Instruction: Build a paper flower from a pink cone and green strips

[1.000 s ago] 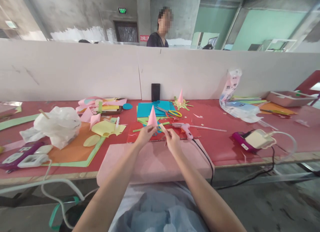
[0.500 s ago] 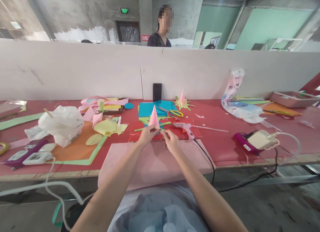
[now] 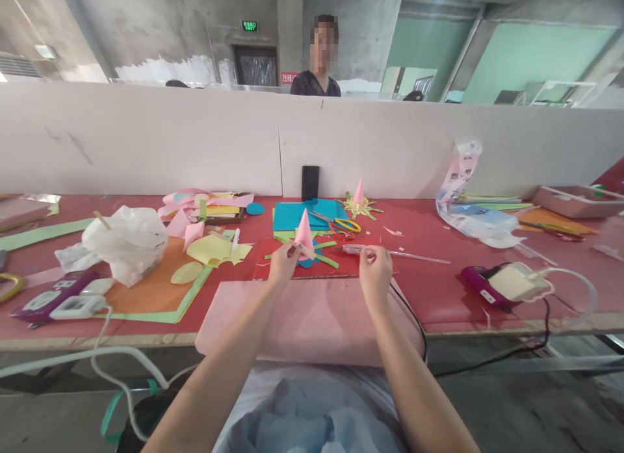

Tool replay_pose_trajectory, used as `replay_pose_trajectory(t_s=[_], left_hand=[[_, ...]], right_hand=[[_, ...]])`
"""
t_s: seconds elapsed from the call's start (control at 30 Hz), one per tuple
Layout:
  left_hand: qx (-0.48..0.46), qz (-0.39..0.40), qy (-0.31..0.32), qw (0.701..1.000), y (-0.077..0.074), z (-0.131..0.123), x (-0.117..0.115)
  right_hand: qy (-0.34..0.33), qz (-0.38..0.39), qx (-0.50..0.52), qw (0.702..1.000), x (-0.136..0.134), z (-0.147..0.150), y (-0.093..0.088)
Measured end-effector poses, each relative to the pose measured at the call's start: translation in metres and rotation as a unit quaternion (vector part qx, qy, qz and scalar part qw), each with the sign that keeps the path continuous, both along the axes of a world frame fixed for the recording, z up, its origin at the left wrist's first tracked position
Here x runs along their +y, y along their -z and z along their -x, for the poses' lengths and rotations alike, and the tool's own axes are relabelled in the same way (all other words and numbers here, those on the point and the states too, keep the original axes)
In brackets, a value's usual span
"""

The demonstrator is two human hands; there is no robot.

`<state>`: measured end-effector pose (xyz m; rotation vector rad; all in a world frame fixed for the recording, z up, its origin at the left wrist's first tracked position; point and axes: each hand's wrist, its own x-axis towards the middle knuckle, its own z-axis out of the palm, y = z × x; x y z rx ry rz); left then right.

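My left hand (image 3: 284, 261) is closed, thumb and fingers pinching a pale pink paper strip (image 3: 307, 252) at the base of a pink paper cone (image 3: 304, 231). Whether the strip is joined to the cone I cannot tell. Green paper strips (image 3: 327, 260) and a blue paper piece (image 3: 306, 264) spread out beneath the cone. To the right, my right hand (image 3: 376, 271) has its fingers curled together in front of a pink glue gun (image 3: 351, 249). It hides the gun's handle, and what its fingers hold, if anything, is not visible.
Yellow-handled scissors (image 3: 341, 223) lie on blue sheets (image 3: 287, 217) behind the cone. A similar cone on green strips (image 3: 359, 196) stands farther back. Paper scraps and a white plastic bag (image 3: 127, 242) are left; a purple power strip (image 3: 482, 287) is right. A person (image 3: 319, 56) stands behind the partition.
My right hand has left the cone's base and moved right to the glue gun. My left hand stays at the cone, which now leans slightly.
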<state>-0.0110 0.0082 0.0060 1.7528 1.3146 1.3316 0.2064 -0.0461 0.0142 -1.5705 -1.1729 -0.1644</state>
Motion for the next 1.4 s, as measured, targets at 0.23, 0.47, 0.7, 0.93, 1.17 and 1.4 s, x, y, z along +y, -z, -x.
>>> replay_pose_trajectory(t_s=[0.23,0.47,0.7,0.93,1.17,1.4], left_hand=[[-0.015,0.008,-0.024,1.0,0.0,-0.001,0.002],[0.018,0.027,-0.03,0.999,-0.003,-0.001,-0.001],[0.104,0.078,-0.138,0.982,0.001,0.009,0.004],[0.094,0.089,-0.147,0.981,0.003,0.01,0.004],[0.098,0.106,-0.179,0.973,-0.002,0.011,0.001],[0.044,0.078,-0.149,0.985,-0.004,0.006,0.001]], right_hand=[[0.138,0.163,-0.031,0.976,-0.003,-0.021,0.001],[0.13,0.279,-0.075,0.949,0.002,-0.024,0.022],[0.083,0.183,-0.031,0.979,0.004,-0.021,0.016],[-0.082,0.224,0.038,0.97,0.003,-0.002,0.017],[-0.047,0.339,0.015,0.939,0.005,0.014,0.004],[-0.047,0.277,-0.008,0.96,-0.002,0.019,0.009]])
